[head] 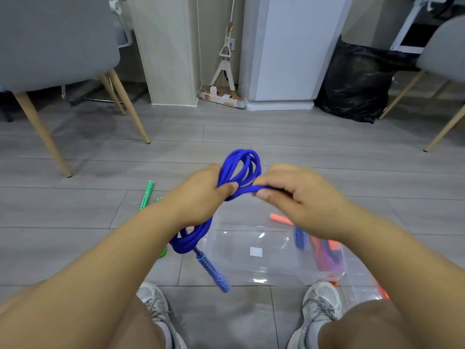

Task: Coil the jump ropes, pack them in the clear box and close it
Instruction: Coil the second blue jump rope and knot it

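A blue jump rope is bunched in loops between both hands, above the floor. My left hand grips the bundle, thumb across it. My right hand pinches a strand that wraps across the loops. More blue rope hangs below my left wrist, and one blue handle dangles from it. The other blue handle hangs under my right hand. The clear box lies open on the floor below. An orange jump rope lies at its right side. A green jump rope handle lies on the floor to the left.
I sit with both shoes near the box. A clear lid lies at the right. Grey chairs stand left and right. A mop and a black bag stand against the far wall.
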### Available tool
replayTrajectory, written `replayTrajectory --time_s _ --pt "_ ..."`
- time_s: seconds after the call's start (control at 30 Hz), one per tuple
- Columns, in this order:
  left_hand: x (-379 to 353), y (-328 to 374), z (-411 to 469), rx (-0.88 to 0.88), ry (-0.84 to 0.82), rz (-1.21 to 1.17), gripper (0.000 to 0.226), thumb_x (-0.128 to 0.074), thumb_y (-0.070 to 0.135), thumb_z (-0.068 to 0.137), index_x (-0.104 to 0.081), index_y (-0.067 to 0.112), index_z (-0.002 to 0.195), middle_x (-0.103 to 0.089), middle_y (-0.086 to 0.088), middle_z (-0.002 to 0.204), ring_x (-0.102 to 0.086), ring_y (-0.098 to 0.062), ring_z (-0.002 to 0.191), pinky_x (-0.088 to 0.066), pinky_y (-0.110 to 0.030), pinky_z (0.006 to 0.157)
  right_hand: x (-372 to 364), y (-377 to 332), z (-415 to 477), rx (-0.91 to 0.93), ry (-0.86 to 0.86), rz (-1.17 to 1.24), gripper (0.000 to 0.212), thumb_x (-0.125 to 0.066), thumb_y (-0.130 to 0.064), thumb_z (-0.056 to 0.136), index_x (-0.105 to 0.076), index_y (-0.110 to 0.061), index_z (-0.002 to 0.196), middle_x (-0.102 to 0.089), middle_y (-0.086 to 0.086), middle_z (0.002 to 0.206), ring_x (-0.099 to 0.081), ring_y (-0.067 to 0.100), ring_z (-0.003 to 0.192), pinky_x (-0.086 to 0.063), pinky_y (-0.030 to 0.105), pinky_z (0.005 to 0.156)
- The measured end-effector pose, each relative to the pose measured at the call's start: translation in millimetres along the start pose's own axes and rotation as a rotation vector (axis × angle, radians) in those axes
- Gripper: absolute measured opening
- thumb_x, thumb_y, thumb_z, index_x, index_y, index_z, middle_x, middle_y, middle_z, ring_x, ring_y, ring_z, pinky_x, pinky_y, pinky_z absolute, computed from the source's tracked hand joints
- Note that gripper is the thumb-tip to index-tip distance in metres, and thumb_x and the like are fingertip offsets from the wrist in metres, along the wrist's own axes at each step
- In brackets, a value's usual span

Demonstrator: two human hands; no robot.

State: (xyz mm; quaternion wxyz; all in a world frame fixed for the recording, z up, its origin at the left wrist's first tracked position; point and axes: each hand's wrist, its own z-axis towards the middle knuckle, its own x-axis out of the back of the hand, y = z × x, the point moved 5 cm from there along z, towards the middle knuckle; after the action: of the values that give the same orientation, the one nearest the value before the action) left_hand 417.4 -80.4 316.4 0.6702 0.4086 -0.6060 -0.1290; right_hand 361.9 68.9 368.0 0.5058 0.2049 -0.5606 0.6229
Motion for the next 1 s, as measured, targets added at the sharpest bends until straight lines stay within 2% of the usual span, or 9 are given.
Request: replayTrajectory --time_s 0.1,0.23,0.37,0.47,0.53,0.7,0.83,0.93,1.0 --pt "-7.3 8.5 -6.9 -0.045 -0.086 0.024 0.013 -0.048 0.022 0.089 -0.050 0.009 0.087 -0.052 -0.003 0.072 -0.043 -0.019 0.060 -0.036 -0.031 0.055 9.3 3.5 10.6 0.004 0.098 -0.026 0.021 -0.050 -0.024 0.089 -0.068 -0.014 0.093 -0.049 -0.007 0.075 -0.046 0.005 0.077 -0.035 0.010 0.070" --pt "-13.4 16.4 -12.3 -0.120 -0.202 0.029 0.019 -0.049 0.032 0.071 -0.050 0.016 0.081 -0.052 0.001 0.068 -0.043 -0.016 0.060 -0.040 -0.033 0.058 12.7 12.2 26.7 -0.055 0.138 0.008 0.017 -0.056 -0.027 0.085 -0.071 -0.019 0.088 -0.051 -0.003 0.077 -0.049 0.009 0.076 -0.036 0.013 0.069" --pt "-24.5 22.2 -18.1 -0.240 -0.292 0.134 0.028 -0.068 0.033 0.071 -0.046 0.015 0.073 -0.048 0.002 0.060 -0.040 -0.012 0.054 -0.040 -0.029 0.054 5.3 20.1 41.6 -0.119 0.059 0.069 0.003 -0.069 -0.024 0.081 -0.073 -0.023 0.081 -0.052 -0.009 0.073 -0.049 0.005 0.072 -0.036 0.011 0.066" --pt "-24.7 22.8 -15.0 -0.243 -0.250 0.171 0.039 -0.076 0.051 0.065 -0.048 0.027 0.074 -0.053 0.010 0.064 -0.049 -0.007 0.059 -0.042 -0.021 0.057 4.5 30.7 48.5 -0.196 0.047 0.177 0.006 -0.076 -0.023 0.075 -0.071 -0.025 0.072 -0.061 -0.008 0.070 -0.051 0.001 0.066 -0.038 0.013 0.064" --pt "-20.1 23.0 -12.7 -0.249 -0.188 0.172 0.032 -0.074 0.040 0.071 -0.047 0.029 0.085 -0.057 0.009 0.073 -0.056 -0.010 0.068 -0.048 -0.027 0.064 6.1 41.0 50.9 -0.271 0.048 0.304 0.008 -0.078 -0.020 0.072 -0.070 -0.020 0.069 -0.067 0.003 0.070 -0.052 0.003 0.062 -0.042 0.018 0.063" --pt "-8.1 26.7 -15.2 -0.232 -0.154 -0.102 0.048 -0.067 0.013 0.070 -0.042 0.038 0.103 -0.058 0.013 0.060 -0.051 -0.009 0.052 -0.049 -0.025 0.057 3.6 57.9 47.4 -0.345 -0.012 0.483 0.015 -0.071 -0.006 0.078 -0.065 -0.015 0.068 -0.062 -0.011 0.053 -0.052 0.003 0.055 -0.045 0.014 0.057" --pt "0.8 29.2 -11.6 -0.190 -0.040 -0.410 0.064 -0.063 0.009 0.064 -0.045 0.027 0.123 -0.062 0.000 0.061 -0.050 -0.016 0.049 -0.046 -0.029 0.050 -16.5 52.2 42.5 -0.332 -0.115 0.378 0.019 -0.057 -0.002 0.084 -0.063 -0.011 0.069 -0.053 -0.013 0.050 -0.048 0.000 0.045 -0.037 0.010 0.051" --pt "7.5 30.4 -6.5 -0.154 0.108 -0.519 0.022 -0.063 0.002 0.079 -0.059 0.017 0.094 -0.062 -0.002 0.055 -0.049 -0.014 0.040 -0.042 -0.024 0.042 -37.0 47.6 39.7 -0.390 -0.123 0.492 0.034 -0.049 -0.016 0.095 -0.059 -0.020 0.063 -0.053 -0.007 0.051 -0.041 0.008 0.046 -0.036 0.018 0.049" --pt "13.9 24.7 -2.0 -0.098 0.216 -0.516 0.009 -0.063 0.006 0.082 -0.060 0.015 0.083 -0.062 -0.001 0.054 -0.049 -0.013 0.037 -0.041 -0.022 0.040 -38.5 45.1 39.3 -0.388 -0.109 0.443 0.031 -0.046 -0.025 0.096 -0.060 -0.024 0.068 -0.053 -0.009 0.052 -0.040 0.004 0.046 -0.036 0.018 0.051"
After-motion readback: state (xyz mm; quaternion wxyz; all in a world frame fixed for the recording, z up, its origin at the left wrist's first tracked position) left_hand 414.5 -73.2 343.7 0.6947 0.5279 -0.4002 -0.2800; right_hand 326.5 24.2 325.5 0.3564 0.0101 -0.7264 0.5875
